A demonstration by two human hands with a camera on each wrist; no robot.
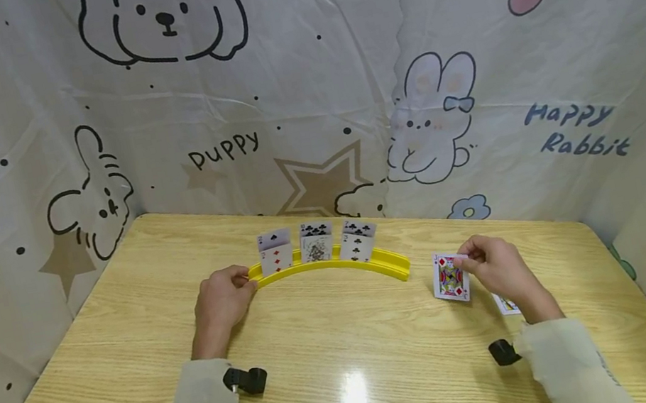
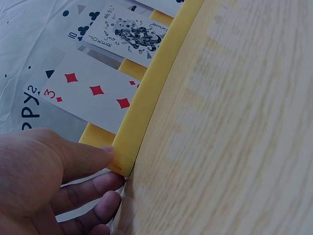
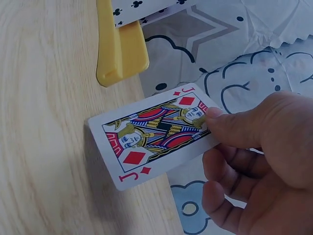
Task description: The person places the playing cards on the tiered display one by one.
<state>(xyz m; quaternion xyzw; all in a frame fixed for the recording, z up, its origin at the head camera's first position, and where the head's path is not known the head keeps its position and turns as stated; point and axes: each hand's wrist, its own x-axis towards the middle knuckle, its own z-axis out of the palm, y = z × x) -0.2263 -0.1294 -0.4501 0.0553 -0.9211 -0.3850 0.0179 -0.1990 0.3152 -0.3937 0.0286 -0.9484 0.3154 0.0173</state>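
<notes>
A curved yellow card holder [image 1: 309, 268] stands on the wooden table with playing cards upright in its two rows. The front row shows a three of diamonds [image 2: 93, 90], a joker [image 2: 128, 34] and a clubs card [image 1: 356, 248]; behind them rise a two of spades [image 1: 273, 239], a ten of clubs [image 1: 315, 229] and another clubs card [image 1: 358, 227]. My left hand [image 1: 223, 304] pinches the holder's left end between thumb and fingers. Right of the holder, my right hand [image 1: 497, 269] pinches a jack of diamonds [image 3: 154, 137] by its edge, face up and tilted.
Another face card [image 1: 506, 304] lies on the table [image 1: 322, 345], partly hidden under my right wrist. A patterned cloth [image 1: 291, 92] hangs along the table's back and sides. Each sleeve carries a small black wrist camera [image 1: 249, 380].
</notes>
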